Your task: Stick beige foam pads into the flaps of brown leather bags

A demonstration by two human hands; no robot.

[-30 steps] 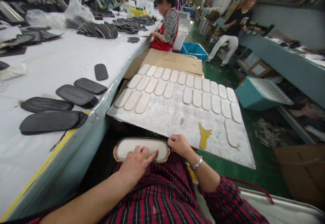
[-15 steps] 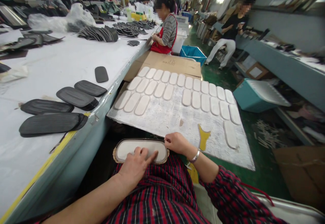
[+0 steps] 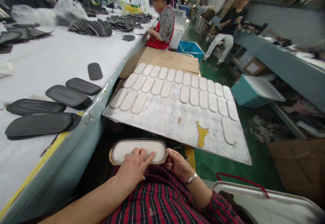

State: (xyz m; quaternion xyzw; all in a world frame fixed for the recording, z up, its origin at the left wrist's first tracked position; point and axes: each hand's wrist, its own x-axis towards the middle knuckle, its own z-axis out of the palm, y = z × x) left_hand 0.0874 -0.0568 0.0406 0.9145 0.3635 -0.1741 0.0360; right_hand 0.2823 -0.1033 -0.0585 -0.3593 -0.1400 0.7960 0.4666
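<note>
A long oval panel [image 3: 122, 151] with a white face and a ragged tan rim lies at my lap. My left hand [image 3: 134, 164] rests on its white face, fingers spread and pressing down, the index finger reaching toward the right end. At that right end, my right hand [image 3: 176, 163] pinches the tan edge between thumb and fingers. What lies under the panel is hidden.
Ahead is a grey board [image 3: 162, 115] with rows of white oval pieces and a yellow forked piece [image 3: 201, 134]. On the white table [image 3: 76, 54] at left lie black oval pieces [image 3: 40, 124]. A co-worker in a red apron [image 3: 165, 31] sits beyond; a blue-green bin [image 3: 254, 92] stands right.
My right hand has moved from the panel's upper right corner down along its right end, with the wrist lower. My left hand stays on the panel. The view has shifted slightly.
</note>
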